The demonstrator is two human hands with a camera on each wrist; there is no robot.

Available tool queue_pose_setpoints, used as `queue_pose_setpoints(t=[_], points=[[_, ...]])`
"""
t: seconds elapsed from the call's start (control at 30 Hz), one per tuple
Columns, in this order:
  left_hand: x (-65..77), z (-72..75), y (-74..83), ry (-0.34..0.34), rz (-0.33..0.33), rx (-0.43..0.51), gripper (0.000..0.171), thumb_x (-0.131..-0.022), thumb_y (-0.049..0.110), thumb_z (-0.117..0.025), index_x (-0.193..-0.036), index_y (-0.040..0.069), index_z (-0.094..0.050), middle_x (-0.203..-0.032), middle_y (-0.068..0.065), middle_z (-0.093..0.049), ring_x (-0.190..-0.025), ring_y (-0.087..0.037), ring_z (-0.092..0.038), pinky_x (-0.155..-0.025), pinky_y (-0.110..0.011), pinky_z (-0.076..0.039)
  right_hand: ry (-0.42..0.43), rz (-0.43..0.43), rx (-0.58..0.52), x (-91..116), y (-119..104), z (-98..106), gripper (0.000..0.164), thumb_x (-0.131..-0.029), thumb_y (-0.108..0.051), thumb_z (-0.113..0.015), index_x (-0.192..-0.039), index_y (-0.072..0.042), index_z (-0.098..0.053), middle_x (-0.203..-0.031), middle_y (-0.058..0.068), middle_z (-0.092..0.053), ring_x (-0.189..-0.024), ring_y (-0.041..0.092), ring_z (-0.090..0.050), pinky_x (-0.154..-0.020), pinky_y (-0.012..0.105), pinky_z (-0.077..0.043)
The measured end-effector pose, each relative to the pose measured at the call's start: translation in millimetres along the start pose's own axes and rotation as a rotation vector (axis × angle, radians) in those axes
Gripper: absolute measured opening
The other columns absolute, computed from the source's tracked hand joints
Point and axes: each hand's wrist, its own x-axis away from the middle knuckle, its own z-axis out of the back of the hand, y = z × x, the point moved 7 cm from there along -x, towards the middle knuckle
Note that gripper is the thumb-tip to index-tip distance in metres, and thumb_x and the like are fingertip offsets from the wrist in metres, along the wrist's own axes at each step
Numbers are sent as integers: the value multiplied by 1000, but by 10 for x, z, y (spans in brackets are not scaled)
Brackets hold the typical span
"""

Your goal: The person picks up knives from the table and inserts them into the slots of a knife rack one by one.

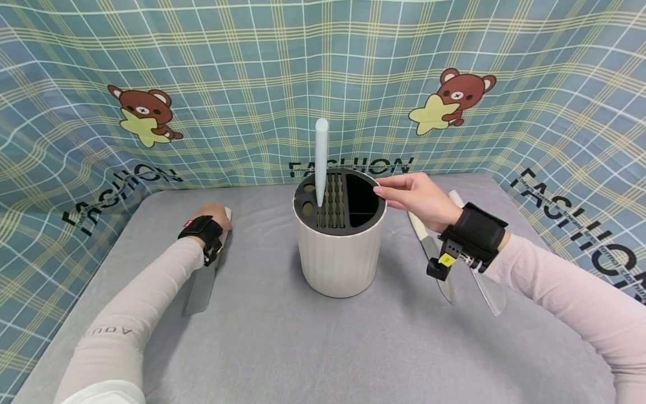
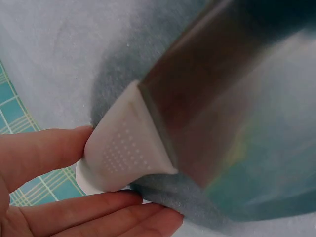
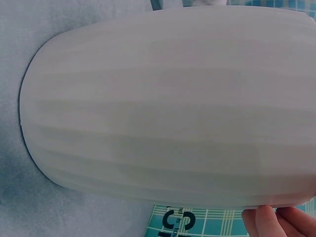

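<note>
The left hand [image 1: 216, 214] is pinching a knife [image 1: 203, 289] with its fingers, hiding part of the handle [image 2: 118, 150] from above. The right hand's [image 1: 421, 199] straight fingers are touching a pot [image 1: 340, 261].

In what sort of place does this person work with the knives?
Probably a staged tabletop recording setup: a grey cloth-covered table, a blue-green checked fabric backdrop printed with brown cartoon bears, and black wrist bands carrying small devices.
</note>
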Motion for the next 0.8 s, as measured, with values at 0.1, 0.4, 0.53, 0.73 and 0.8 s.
queue_pose_setpoints(t=[0.1, 0.4, 0.53, 0.73, 0.8], points=[[58, 24, 42, -9, 9, 3, 39, -86, 15, -62, -110, -16, -59, -105, -33, -61, -87, -39, -58, -73, -49, -55, 6, -5, 4, -9, 9, 7, 48, -101, -11, -52, -142, 11, -41, -148, 23, -41, -137, 31, -41, -113, 31, -44], [121, 44, 17, -29, 32, 88, 42, -87, 15, -61, -114, -16, -55, -104, -31, -58, -85, -37, -55, -71, -47, -54, -1, -5, -8, -6, 14, 5, 48, -101, -11, -51, -142, 11, -40, -149, 23, -39, -137, 31, -40, -114, 32, -43], [123, 107, 8, -20, -1, 89, 45, -87, 19, -62, -112, -18, -55, -99, -31, -59, -79, -35, -55, -65, -41, -53, 0, -8, -5, -1, 9, 4, 48, -101, -11, -51, -142, 11, -40, -149, 23, -40, -137, 31, -40, -114, 32, -43], [160, 241, -5, 16, -24, 171, 38, -86, 23, -68, -93, -14, -62, -70, -17, -61, -55, -22, -55, -47, -26, -45, 10, -11, 0, 1, -5, 2, 47, -101, -11, -52, -142, 10, -42, -148, 23, -42, -135, 31, -42, -113, 31, -44], [190, 278, -15, 15, -21, 230, 36, -86, 23, -69, -91, -13, -65, -64, -13, -62, -52, -18, -56, -45, -24, -45, 12, -13, 1, 1, -7, 4, 47, -101, -12, -53, -142, 10, -42, -147, 23, -42, -135, 31, -42, -113, 31, -44]])
